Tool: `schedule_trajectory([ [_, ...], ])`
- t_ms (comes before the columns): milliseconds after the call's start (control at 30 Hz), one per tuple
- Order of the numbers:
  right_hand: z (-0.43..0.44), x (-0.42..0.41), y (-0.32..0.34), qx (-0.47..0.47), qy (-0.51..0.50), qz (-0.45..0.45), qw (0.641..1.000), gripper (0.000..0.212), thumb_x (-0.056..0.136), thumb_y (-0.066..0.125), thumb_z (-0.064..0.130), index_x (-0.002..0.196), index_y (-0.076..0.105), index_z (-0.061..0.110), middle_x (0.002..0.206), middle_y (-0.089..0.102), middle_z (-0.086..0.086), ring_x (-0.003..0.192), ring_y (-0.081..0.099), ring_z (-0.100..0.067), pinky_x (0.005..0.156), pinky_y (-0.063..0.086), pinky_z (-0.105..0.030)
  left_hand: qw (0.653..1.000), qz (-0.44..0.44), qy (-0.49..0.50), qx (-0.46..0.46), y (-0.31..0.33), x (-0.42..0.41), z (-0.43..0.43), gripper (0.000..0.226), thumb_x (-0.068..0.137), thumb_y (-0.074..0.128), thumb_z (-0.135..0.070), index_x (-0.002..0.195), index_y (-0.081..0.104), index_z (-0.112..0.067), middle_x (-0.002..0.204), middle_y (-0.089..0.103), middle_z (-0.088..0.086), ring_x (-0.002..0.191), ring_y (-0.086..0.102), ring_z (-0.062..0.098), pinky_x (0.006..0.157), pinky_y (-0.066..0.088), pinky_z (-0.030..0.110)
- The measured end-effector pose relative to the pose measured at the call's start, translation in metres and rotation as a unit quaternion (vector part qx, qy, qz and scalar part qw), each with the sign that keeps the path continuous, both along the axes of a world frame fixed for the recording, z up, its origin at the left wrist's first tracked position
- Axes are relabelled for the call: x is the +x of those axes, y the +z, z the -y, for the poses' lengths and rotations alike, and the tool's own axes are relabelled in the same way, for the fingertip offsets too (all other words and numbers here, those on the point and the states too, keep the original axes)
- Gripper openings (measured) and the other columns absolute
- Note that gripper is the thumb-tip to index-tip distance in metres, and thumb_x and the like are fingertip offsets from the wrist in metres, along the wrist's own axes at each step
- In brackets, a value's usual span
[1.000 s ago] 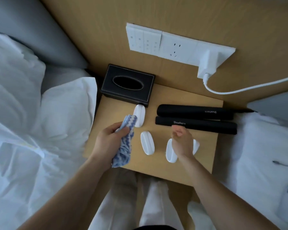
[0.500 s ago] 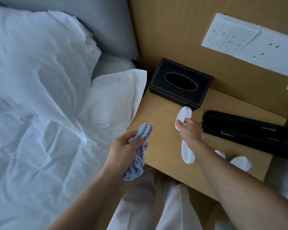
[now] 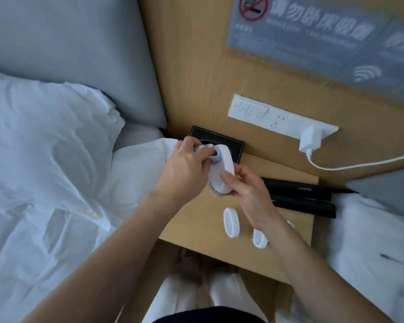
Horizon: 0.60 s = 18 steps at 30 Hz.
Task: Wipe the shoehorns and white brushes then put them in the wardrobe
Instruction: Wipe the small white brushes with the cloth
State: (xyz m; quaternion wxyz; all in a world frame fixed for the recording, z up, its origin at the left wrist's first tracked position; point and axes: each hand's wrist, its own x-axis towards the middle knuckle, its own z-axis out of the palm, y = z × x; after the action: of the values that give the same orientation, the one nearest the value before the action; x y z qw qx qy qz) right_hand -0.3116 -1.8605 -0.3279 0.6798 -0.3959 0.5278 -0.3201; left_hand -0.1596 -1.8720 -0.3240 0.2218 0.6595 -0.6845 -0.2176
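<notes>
head view: right hand (image 3: 247, 194) gripped a white brush (image 3: 222, 171) above the bedside table (image 3: 196, 220), while left hand (image 3: 184, 169) pinched the cloth (image 3: 214, 155) against its far end. step looked like wiping brushes. next probably needs a full pass over the back, then a swap to the spare brush (image 3: 231, 222); shoehorns (image 3: 296, 190) lay on the table.

I see the wooden worktop (image 3: 196, 220) carrying a black tissue box (image 3: 237, 148), two black shoehorns (image 3: 299, 189) and white brushes (image 3: 231, 222).

Bunched blue cloth (image 3: 216, 157) against white brush (image 3: 222, 170)
</notes>
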Motion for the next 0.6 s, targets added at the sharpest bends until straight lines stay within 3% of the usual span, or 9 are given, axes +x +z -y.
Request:
schedule_trajectory([
  [133,-0.009,-0.014,0.032,-0.078,-0.058,-0.033,0.995,0.034,0.073,0.068,0.041,0.087,0.059,0.012,0.08,0.061,-0.003,0.073,0.056,-0.012,0.067,0.044,-0.025,0.995,0.036,-0.084,-0.045,0.037,-0.025,-0.005,0.037,0.084,0.036,-0.026,0.089,0.07,-0.012,0.089,0.056,0.015,0.077,0.052,0.032,0.052,0.051,0.04],
  [267,-0.018,-0.037,0.052,-0.13,-0.124,-0.012,0.984,0.021,0.077,0.065,0.046,0.077,0.058,0.026,0.076,0.058,-0.001,0.073,0.052,-0.014,0.066,0.042,-0.026,0.989,-0.009,-0.148,-0.03,0.068,-0.051,-0.017,0.025,0.092,0.05,-0.022,0.104,0.071,-0.024,0.103,0.052,0.007,0.092,0.047,0.023,0.071,0.041,0.029],
  [367,-0.025,-0.052,0.061,-0.13,-0.171,0.019,0.976,0.035,0.075,0.071,0.044,0.096,0.052,0.024,0.091,0.065,0.0,0.082,0.061,-0.012,0.073,0.048,-0.026,0.982,-0.074,-0.171,-0.016,0.082,-0.064,-0.019,0.024,0.092,0.055,-0.021,0.109,0.07,-0.028,0.105,0.048,0.004,0.095,0.045,0.016,0.075,0.034,0.019],
  [433,-0.032,-0.06,0.066,-0.126,-0.196,0.027,0.972,0.042,0.074,0.072,0.041,0.107,0.052,0.024,0.11,0.066,-0.002,0.097,0.065,-0.013,0.082,0.049,-0.027,0.984,-0.075,-0.16,-0.037,0.087,-0.072,-0.016,0.024,0.091,0.056,-0.017,0.109,0.07,-0.026,0.101,0.05,0.005,0.093,0.047,0.02,0.073,0.035,0.021],
  [600,-0.038,-0.079,0.086,-0.158,-0.245,0.033,0.956,0.045,0.073,0.068,0.038,0.113,0.053,0.024,0.113,0.066,0.003,0.107,0.063,-0.013,0.089,0.05,-0.027,0.978,-0.011,-0.168,-0.122,0.101,-0.103,-0.005,0.018,0.086,0.057,-0.01,0.099,0.07,-0.011,0.09,0.053,0.016,0.079,0.053,0.034,0.065,0.039,0.031],
])
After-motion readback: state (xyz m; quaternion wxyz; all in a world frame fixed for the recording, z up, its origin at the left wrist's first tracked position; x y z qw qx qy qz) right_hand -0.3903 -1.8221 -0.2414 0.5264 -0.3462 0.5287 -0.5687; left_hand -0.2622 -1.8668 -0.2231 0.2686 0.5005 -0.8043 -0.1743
